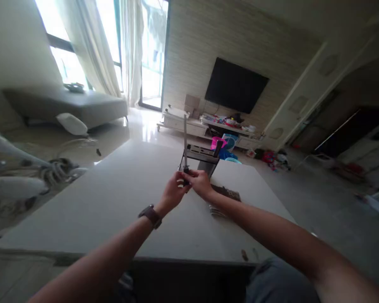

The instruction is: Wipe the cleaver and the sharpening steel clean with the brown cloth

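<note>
I have the rod [185,141] standing nearly upright above the middle of the table [113,202], with both hands at its dark end [186,169]. The left hand [173,192] closes on that end from the left, fingers curled and thumb in; the right hand [201,183] reaches across from the right, fingertips pinching at the same spot. I judge that two grips so close together steady the low end while leaving the long shaft free above. The frame [202,150] stands on the far side, just beyond the fingers, probably so it sits within easy reach.

From this distance I lose plenty. The fingers cover the rod's lowest part, so I can't say whether the dark end is one piece with it or a separate part. The rod overlaps the frame's left side in view, and I can't tell if they touch. My right forearm hides some of the patterned piece [230,193] and the striped piece [216,211] nearer to me; what either is, I can't make out. A small brown bit [244,255] at the near right edge is too blurred to name
</note>
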`<action>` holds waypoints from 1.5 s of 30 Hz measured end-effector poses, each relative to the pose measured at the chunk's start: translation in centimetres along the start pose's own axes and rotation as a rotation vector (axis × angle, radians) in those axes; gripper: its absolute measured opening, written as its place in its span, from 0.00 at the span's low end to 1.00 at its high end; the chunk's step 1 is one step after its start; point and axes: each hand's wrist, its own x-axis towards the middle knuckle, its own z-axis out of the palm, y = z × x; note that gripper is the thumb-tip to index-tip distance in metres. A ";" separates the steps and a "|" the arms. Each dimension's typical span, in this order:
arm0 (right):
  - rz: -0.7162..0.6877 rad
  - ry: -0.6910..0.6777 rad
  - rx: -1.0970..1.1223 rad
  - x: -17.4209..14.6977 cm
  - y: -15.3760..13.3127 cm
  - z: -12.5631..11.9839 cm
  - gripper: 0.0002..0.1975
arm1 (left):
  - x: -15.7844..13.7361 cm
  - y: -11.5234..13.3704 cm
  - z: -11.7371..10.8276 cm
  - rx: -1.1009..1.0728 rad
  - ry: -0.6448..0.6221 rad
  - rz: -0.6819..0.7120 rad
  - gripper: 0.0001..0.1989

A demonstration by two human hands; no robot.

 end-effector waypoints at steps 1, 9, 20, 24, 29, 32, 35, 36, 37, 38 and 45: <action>-0.017 0.022 -0.024 -0.1 0.0 -0.3 0.15 | 0.1 0.0 -0.2 0.024 0.023 0.010 0.17; -0.048 0.067 -0.152 -2.5 1.2 -4.6 0.12 | 0.6 -0.7 -1.8 0.126 0.112 -0.020 0.19; 0.004 0.260 -0.267 -7.2 7.2 -11.5 0.12 | 1.7 0.2 -3.6 0.278 0.359 0.127 0.19; -0.027 0.273 -0.295 -8.1 7.4 -12.8 0.11 | 2.2 1.0 -4.2 0.329 0.431 0.160 0.22; -0.129 0.244 -0.352 -8.7 5.0 -13.4 0.08 | 2.6 2.2 -3.9 0.145 0.529 0.147 0.23; -0.189 0.221 -0.397 -9.2 4.1 -13.5 0.07 | 2.6 3.1 -3.4 -0.091 0.594 0.088 0.19; -0.217 0.213 -0.411 -9.4 4.2 -13.6 0.06 | 2.5 3.7 -3.1 -0.274 0.645 -0.017 0.11; -0.221 0.211 -0.415 -9.5 4.3 -13.6 0.05 | 2.4 3.9 -3.1 -0.308 0.665 -0.050 0.08; -0.222 0.207 -0.418 -9.4 4.4 -13.6 0.05 | 2.4 4.0 -3.2 -0.330 0.684 -0.080 0.06; -0.222 0.203 -0.422 -9.4 4.5 -13.6 0.05 | 2.3 4.1 -3.3 -0.345 0.696 -0.106 0.05; -0.229 0.181 -0.453 -9.3 5.0 -13.2 0.05 | 2.3 4.5 -5.4 -0.326 0.709 -0.103 0.09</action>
